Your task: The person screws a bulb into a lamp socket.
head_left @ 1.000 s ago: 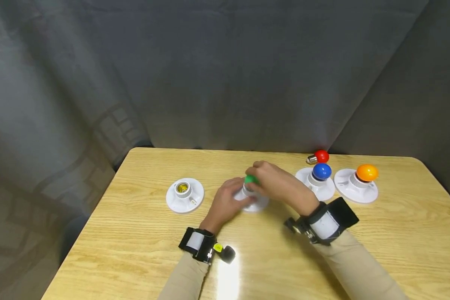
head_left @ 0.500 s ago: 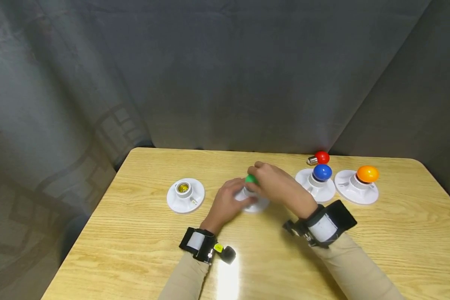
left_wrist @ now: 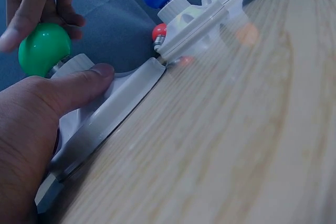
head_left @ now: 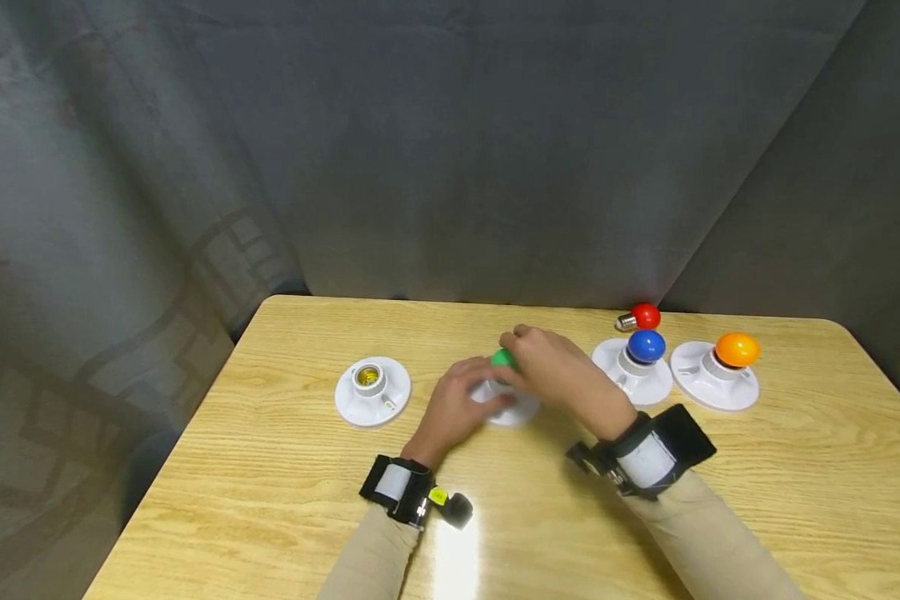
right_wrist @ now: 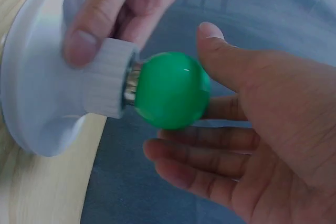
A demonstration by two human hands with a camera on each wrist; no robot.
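A green light bulb [right_wrist: 173, 90] sits in the collar of a white lamp holder [right_wrist: 107, 77], with some metal thread showing between bulb and collar. My left hand [head_left: 453, 408] grips that holder; in the left wrist view its thumb [left_wrist: 84, 85] presses on the collar. Around the bulb is my right hand [head_left: 551, 367]. In the right wrist view its thumb [right_wrist: 226, 56] stands away from the glass, and its loosely spread fingers [right_wrist: 210, 140] reach behind and below the bulb. Whether a fingertip touches the glass there is hard to tell.
On the left stands a lamp holder [head_left: 352, 406] with a bare socket. To the right, two holders carry a blue bulb [head_left: 647, 346] and an orange bulb [head_left: 737, 350]. A red bulb [head_left: 647, 316] lies behind the blue one. A grey curtain [head_left: 450, 150] hangs beyond the wooden table [head_left: 307, 500].
Both hands stay at the same lamp holder. The right hand and wrist shift only slightly around the green bulb. The other holders and bulbs keep their places.
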